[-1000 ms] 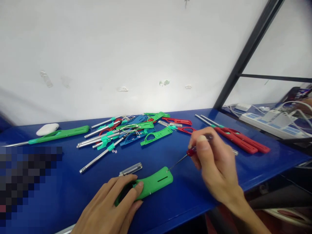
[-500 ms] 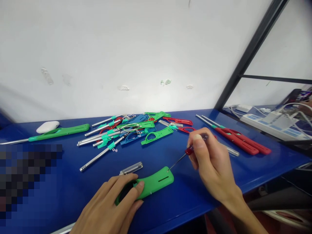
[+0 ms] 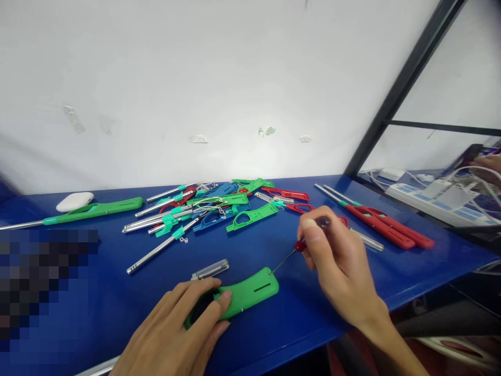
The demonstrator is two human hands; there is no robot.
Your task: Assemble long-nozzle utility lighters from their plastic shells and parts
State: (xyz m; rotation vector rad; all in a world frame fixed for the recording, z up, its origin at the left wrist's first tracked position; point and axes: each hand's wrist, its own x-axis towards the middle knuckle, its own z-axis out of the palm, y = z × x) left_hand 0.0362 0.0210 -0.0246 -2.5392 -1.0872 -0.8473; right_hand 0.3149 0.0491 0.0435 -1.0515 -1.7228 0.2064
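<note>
My left hand (image 3: 183, 324) presses a green long-necked lighter (image 3: 250, 292) against the blue tabletop, fingers wrapped over its trigger end. Part of the lighter's metal tube shows below that hand at the bottom edge. In my right hand (image 3: 340, 266) is a screwdriver (image 3: 300, 244) with a dark red handle, gripped between thumb and fingers. Its thin tip meets the small hole near the far end of the green handle. Just behind my left fingers lies a clear fuel tank (image 3: 211, 269).
A heap of lighter parts (image 3: 188, 209), with metal tubes and coloured shells, lies at the back. Whole red lighters (image 3: 383, 224) rest right, a green lighter (image 3: 102, 209) and a white case (image 3: 75, 201) left. A power strip (image 3: 430, 201) sits beyond the dark frame (image 3: 395, 99).
My right hand and the screwdriver handle have shifted very slightly left, with the tip still at the hole. My left hand and the green lighter stay in place.
</note>
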